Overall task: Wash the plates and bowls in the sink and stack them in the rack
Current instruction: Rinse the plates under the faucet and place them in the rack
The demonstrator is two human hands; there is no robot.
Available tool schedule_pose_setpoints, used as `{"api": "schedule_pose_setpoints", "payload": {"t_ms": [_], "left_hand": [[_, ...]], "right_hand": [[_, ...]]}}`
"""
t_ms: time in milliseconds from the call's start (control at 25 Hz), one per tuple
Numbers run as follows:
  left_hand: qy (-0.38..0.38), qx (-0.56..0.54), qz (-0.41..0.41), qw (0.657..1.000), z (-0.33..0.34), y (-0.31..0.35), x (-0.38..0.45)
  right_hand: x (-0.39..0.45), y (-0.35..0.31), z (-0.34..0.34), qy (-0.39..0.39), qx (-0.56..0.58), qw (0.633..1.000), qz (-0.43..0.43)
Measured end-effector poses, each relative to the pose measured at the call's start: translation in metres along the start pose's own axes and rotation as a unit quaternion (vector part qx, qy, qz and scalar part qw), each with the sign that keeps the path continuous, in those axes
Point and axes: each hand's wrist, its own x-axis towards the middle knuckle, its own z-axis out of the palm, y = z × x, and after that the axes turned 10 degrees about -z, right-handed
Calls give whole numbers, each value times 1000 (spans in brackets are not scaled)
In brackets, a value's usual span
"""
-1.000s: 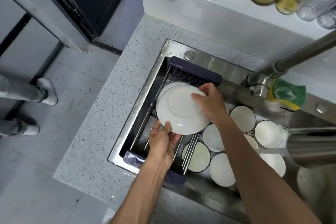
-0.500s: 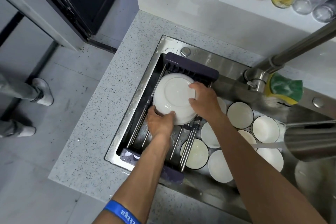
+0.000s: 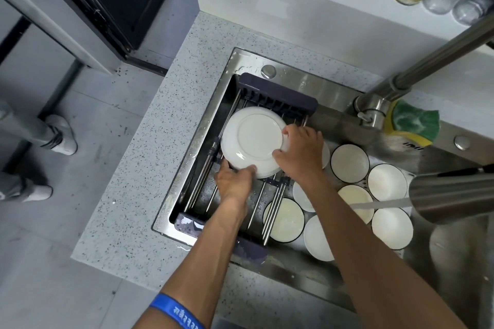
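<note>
A white plate (image 3: 254,141) lies bottom-up over the far end of the dark-framed wire rack (image 3: 278,96) that spans the left part of the steel sink (image 3: 331,91). My left hand (image 3: 234,181) grips the plate's near rim. My right hand (image 3: 300,152) holds its right rim, fingers curled over the edge. Another white rim shows just under the plate at the far side. Several white bowls (image 3: 350,163) stand in the sink basin to the right of the rack, and one bowl (image 3: 284,220) sits partly under the rack's rods.
A steel faucet (image 3: 451,192) runs a thin stream of water over the bowls at the right. A green and yellow sponge (image 3: 413,125) lies behind the sink. Jars and bottles line the ledge above. Someone's feet in white shoes (image 3: 61,136) stand on the floor at left.
The plate has gone from raised and tilted above the rack down to lying low on the rack's far end, both hands moving with it.
</note>
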Motion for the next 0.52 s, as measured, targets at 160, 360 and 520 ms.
{"api": "schedule_pose_setpoints", "payload": {"t_ms": [160, 360, 520], "left_hand": [[53, 52, 39, 997, 9, 5, 5], [71, 86, 46, 993, 14, 6, 13], [35, -12, -51, 998, 22, 17, 13]], "right_hand": [[-51, -3, 14, 117, 175, 976, 59], [-79, 7, 27, 101, 286, 944, 132], [-82, 6, 29, 91, 390, 898, 184]]}}
